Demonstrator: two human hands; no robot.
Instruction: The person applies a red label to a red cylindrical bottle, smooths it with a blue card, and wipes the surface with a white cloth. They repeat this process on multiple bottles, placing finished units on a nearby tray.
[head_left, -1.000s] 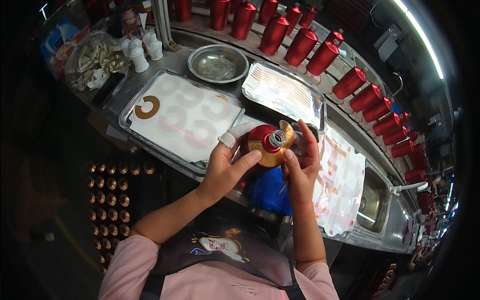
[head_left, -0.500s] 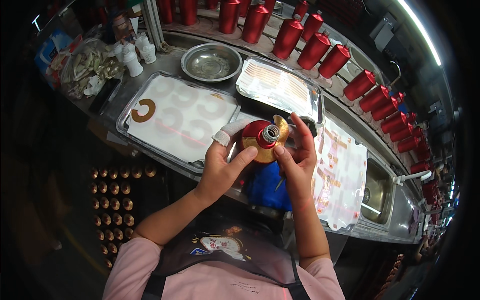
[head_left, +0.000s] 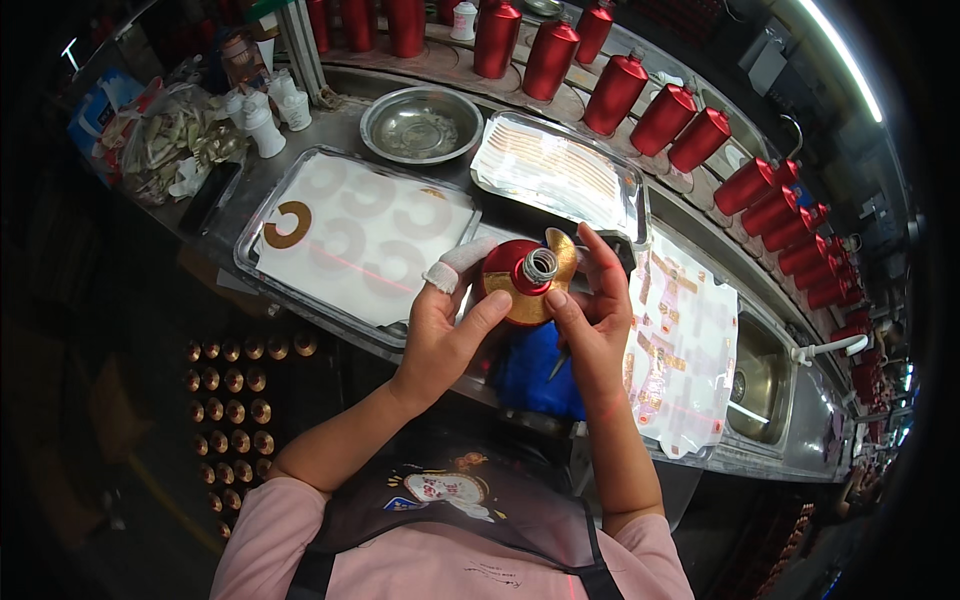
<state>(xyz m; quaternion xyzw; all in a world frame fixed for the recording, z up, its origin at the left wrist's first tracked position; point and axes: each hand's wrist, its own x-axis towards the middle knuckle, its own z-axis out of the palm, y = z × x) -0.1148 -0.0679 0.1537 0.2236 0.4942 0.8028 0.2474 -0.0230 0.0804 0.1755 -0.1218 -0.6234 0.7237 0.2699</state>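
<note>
Between my hands is a red metal bottle [head_left: 503, 261], its threaded neck pointing up toward me. A C-shaped gold label [head_left: 525, 308] lies round its shoulder, with one end standing up off the bottle on the right. My left hand [head_left: 450, 305] grips the bottle's left side, its thumb pressed on the gold label; a white cover wraps one finger. My right hand [head_left: 597, 310] is closed at the other side, thumb on the label near its raised end, other fingers behind. The bottle's lower part is hidden.
A tray [head_left: 245, 255] holds a white sheet with one gold C-shaped label. Behind stand a steel bowl [head_left: 420, 125] and another tray [head_left: 640, 190] of strips. Red bottles [head_left: 615, 92] line a curved conveyor. Printed sheets [head_left: 690, 350] lie beside a sink [head_left: 770, 390]. Something blue [head_left: 540, 375] hangs below my hands.
The red bottles on the conveyor have shifted to the right, and a small white piece now shows among them. My hands, the bottle and its label stay almost unchanged.
</note>
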